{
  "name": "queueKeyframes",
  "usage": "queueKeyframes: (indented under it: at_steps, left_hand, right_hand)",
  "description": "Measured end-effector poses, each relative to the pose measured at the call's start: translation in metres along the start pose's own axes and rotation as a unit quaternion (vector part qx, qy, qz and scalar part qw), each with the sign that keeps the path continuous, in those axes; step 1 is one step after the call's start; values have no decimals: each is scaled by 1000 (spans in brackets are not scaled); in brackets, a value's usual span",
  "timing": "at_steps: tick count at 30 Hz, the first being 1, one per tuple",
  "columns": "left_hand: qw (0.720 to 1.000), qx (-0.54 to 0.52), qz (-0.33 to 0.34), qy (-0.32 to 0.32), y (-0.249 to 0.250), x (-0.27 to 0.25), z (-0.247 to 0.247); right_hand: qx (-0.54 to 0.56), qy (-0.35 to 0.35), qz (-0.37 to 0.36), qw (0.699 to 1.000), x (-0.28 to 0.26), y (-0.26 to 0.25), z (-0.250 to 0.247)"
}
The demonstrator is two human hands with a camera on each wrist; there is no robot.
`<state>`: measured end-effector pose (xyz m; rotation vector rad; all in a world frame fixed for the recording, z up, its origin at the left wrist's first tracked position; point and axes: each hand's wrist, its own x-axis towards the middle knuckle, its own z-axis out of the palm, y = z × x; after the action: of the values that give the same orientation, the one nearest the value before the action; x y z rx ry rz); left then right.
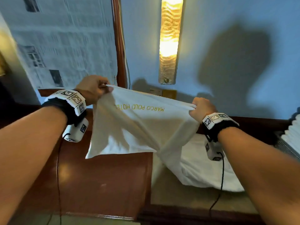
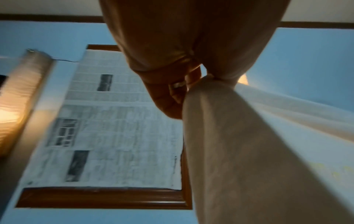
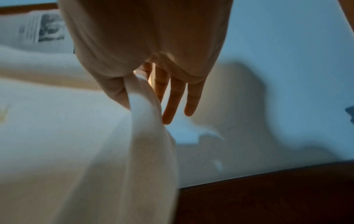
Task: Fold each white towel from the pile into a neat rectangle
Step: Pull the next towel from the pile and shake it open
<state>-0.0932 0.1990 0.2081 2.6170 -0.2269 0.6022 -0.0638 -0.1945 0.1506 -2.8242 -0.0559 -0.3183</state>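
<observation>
A white towel [image 1: 138, 127] with yellow stitched lettering hangs in the air, stretched between both hands above the wooden top. My left hand [image 1: 95, 90] pinches its upper left corner; the left wrist view shows the towel [image 2: 239, 144] bunched at my curled fingers [image 2: 172, 97]. My right hand [image 1: 201, 108] pinches the upper right edge; in the right wrist view the towel [image 3: 76, 144] is caught between thumb and forefinger while the other fingers [image 3: 176, 97] point out straight. The towel's lower right part trails twisted onto the white pile [image 1: 203, 168] on the surface below.
A dark wooden desk [image 1: 97, 176] lies under the towel, with a beige inlay [image 1: 178, 195] at the right. A lit wall lamp [image 1: 169, 39] and a newspaper-covered frame [image 1: 65, 41] hang on the blue wall. A pleated white object [image 1: 292, 133] sits at the far right.
</observation>
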Motion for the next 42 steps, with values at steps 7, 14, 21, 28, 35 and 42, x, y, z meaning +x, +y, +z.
queueKeyframes:
  at_steps: [7, 14, 21, 28, 35, 42]
  left_hand:
    - [990, 74, -76, -91, -16, -35, -1]
    - [965, -184, -3, -185, 44, -42, 81]
    - [985, -104, -16, -134, 10, -21, 53]
    - [990, -21, -50, -132, -1, 11, 51]
    - [960, -226, -44, -158, 25, 32, 93]
    - [968, -242, 34, -57, 31, 53, 96]
  right_hand:
    - [20, 27, -122, 992, -11, -97, -22]
    - [-74, -22, -264, 961, -23, -150, -7]
    - [-74, -69, -152, 983, 8, -95, -1]
    - [284, 35, -40, 957, 43, -88, 27]
    - [236, 18, -190, 953, 66, -129, 15]
    - [178, 51, -187, 965, 64, -128, 31]
